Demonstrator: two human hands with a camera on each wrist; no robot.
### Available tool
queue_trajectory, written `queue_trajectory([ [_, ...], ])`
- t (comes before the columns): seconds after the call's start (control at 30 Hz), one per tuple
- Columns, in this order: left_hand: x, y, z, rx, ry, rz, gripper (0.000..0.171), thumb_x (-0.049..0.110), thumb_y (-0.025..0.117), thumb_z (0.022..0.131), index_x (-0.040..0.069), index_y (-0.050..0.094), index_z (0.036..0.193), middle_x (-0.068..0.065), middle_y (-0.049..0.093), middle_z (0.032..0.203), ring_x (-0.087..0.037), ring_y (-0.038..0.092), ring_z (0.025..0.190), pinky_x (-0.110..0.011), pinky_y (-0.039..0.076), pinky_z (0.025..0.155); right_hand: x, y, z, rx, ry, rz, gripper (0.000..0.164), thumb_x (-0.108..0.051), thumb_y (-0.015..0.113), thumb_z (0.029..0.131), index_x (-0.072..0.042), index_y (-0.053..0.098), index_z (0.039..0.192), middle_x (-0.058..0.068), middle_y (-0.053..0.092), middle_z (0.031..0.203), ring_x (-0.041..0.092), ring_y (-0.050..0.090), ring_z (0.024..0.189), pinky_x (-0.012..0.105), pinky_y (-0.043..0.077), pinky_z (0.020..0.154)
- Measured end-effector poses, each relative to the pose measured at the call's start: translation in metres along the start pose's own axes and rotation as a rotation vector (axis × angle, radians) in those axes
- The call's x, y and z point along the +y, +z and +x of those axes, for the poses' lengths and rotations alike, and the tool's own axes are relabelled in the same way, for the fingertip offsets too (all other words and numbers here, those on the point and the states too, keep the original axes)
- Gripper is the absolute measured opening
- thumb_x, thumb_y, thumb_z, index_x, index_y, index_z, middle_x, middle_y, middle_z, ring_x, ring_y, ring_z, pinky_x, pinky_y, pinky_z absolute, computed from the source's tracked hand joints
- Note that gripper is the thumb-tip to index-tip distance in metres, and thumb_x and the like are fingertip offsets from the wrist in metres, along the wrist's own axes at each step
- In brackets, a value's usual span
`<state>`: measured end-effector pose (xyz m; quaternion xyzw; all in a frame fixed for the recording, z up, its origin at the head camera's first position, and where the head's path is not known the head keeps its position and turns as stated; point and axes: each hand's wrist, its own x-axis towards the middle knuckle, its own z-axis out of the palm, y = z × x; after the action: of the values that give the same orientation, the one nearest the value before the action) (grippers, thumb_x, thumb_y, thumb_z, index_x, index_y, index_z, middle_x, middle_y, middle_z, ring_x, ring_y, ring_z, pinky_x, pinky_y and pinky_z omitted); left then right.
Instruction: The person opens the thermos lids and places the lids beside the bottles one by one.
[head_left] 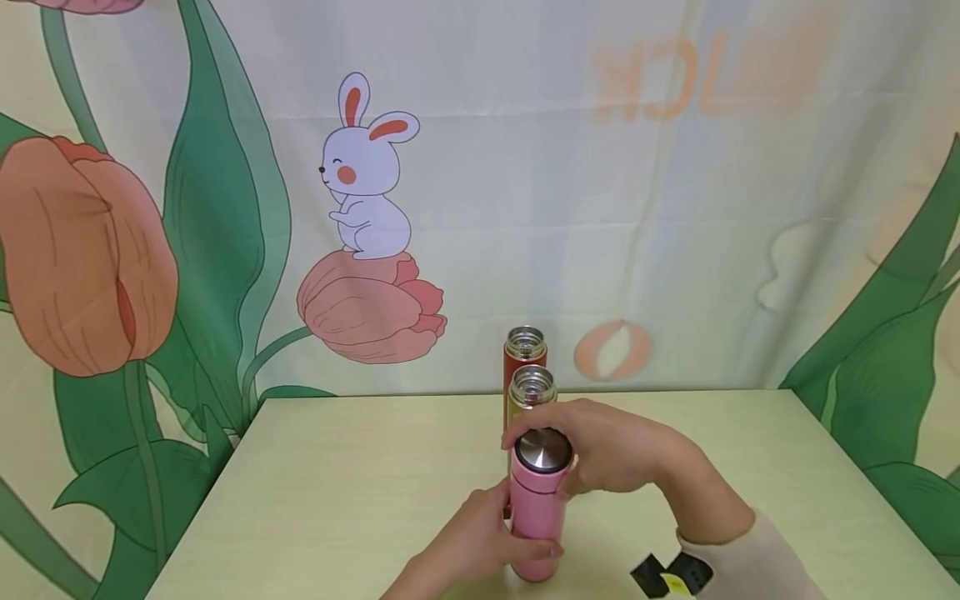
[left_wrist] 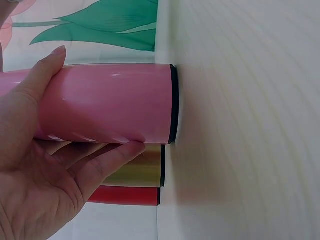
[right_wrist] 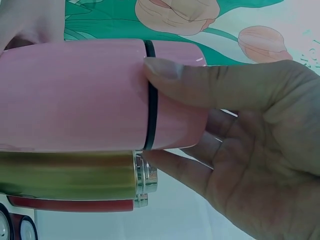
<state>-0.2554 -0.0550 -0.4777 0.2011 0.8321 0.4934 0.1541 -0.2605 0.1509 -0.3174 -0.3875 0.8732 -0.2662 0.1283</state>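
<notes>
A pink thermos stands upright near the front of the table, its lid on, with a shiny steel top. My left hand grips the lower body, thumb on one side and fingers on the other, as the left wrist view shows. Around the lid, my right hand holds with thumb and fingers; its thumb lies over the dark seam below the lid. Close behind stand a gold-green thermos and a red thermos, both lidless with steel mouths showing. The pink one partly hides them.
The pale table runs back to a hanging cloth printed with tulips and a rabbit. Two dark-rimmed round items show at the lower left of the right wrist view. A black and yellow piece sits by the right sleeve.
</notes>
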Motion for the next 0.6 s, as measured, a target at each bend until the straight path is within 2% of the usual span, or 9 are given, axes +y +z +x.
queue_trajectory([
  [0.17,0.000,0.000,0.001,0.005,0.011,0.029,0.058,0.047,0.089,0.078,0.026,0.062,0.126,0.013,0.073,0.110,-0.006,0.066,0.099,-0.036,0.054,0.089,0.001,0.002,-0.001,0.023,-0.015,-0.009,0.071,0.005,0.080,0.076,-0.034,0.062,0.133,-0.010,0.065,0.123,0.008,0.064,0.109,0.030,0.054,0.097],
  [0.37,0.000,0.001,0.001,0.011,0.016,0.033,0.056,0.046,0.090,0.079,0.025,0.063,0.124,0.013,0.073,0.108,-0.006,0.066,0.098,-0.035,0.054,0.088,-0.005,0.005,-0.002,0.051,0.002,-0.035,0.068,-0.006,0.084,0.078,-0.024,0.059,0.139,-0.007,0.064,0.131,0.011,0.060,0.117,0.031,0.053,0.099],
  [0.5,0.000,0.001,0.001,0.010,0.024,0.033,0.056,0.046,0.089,0.079,0.027,0.063,0.125,0.013,0.073,0.111,-0.005,0.067,0.101,-0.035,0.054,0.090,-0.014,0.006,-0.004,0.093,0.014,-0.118,0.061,-0.016,0.086,0.080,-0.019,0.062,0.136,-0.007,0.063,0.129,0.010,0.061,0.112,0.030,0.054,0.096],
  [0.6,-0.001,0.001,0.000,0.012,0.046,0.028,0.057,0.046,0.089,0.080,0.031,0.061,0.128,0.015,0.073,0.113,-0.004,0.066,0.103,-0.033,0.054,0.090,-0.022,0.007,-0.006,0.136,0.049,-0.213,0.057,-0.023,0.088,0.080,-0.022,0.063,0.131,-0.008,0.062,0.121,0.010,0.062,0.104,0.031,0.055,0.088],
])
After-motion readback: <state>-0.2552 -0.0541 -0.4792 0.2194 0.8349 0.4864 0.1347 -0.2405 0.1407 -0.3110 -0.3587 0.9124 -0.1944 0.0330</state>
